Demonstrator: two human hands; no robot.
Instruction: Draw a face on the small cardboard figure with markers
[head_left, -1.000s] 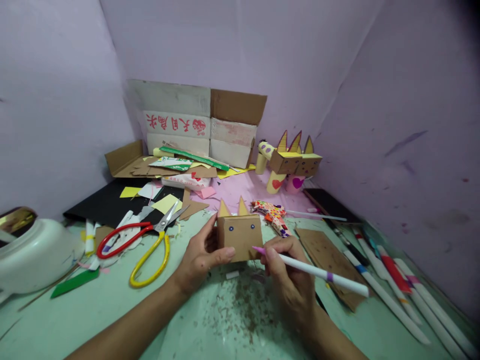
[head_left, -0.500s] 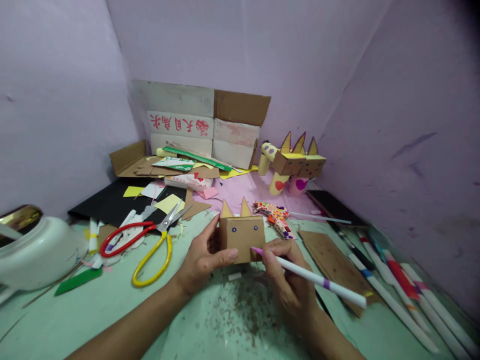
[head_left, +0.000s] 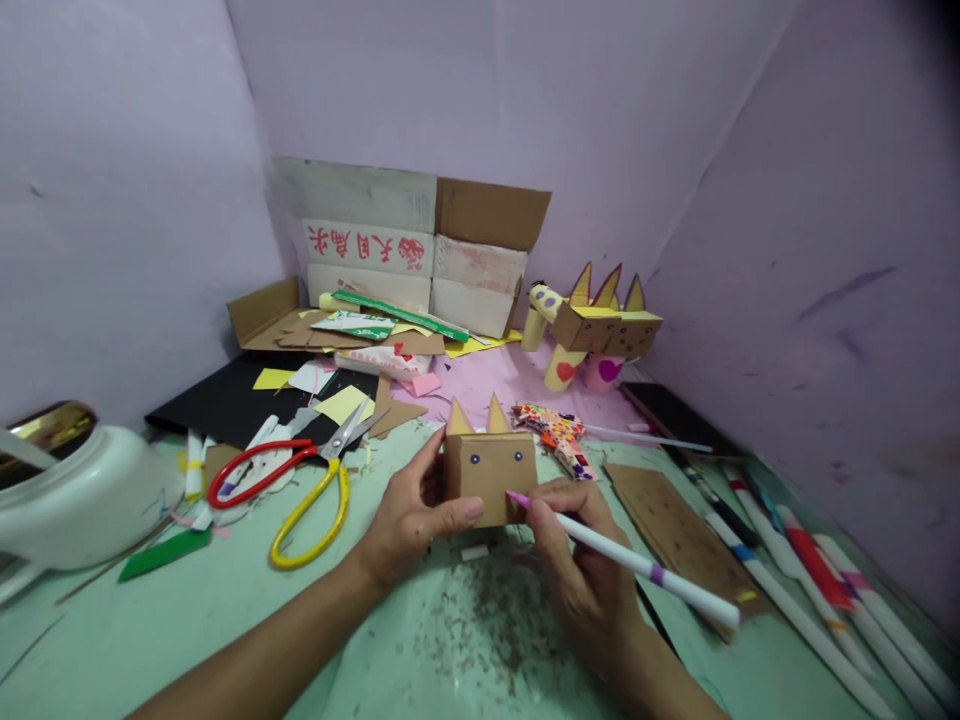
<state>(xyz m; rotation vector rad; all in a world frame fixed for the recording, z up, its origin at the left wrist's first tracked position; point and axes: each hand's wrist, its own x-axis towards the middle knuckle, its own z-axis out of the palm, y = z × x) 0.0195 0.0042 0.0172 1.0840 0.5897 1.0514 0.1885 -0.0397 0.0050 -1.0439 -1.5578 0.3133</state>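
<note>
A small brown cardboard box (head_left: pixel 487 485) with two pointed ears and two blue-ringed eyes stands upright before me. My left hand (head_left: pixel 416 505) grips its left side, thumb across the front and fingers behind, partly hidden. Between the fingers of my right hand (head_left: pixel 581 560) is a white felt-tip marker (head_left: pixel 645 570) with a purple band. Its pink-purple tip meets or nearly meets the lower front of the box; contact is too fine to tell. Just behind the box lies a colourfully patterned paper piece (head_left: pixel 559 435).
Scissors (head_left: pixel 330 455) with red and yellow handles lie left, near a white pot (head_left: pixel 90 500). Several markers (head_left: pixel 817 570) and a cardboard strip (head_left: pixel 667 530) lie right. Finished-looking cardboard animals (head_left: pixel 600 325) stand at the back right, beside an opened carton (head_left: pixel 367 245). Crumbs litter the tabletop (head_left: pixel 420 650).
The whole view has shifted slightly, so everything appears a little further right. Both hands keep their hold on box and marker, and the marker tip stays by the lower front.
</note>
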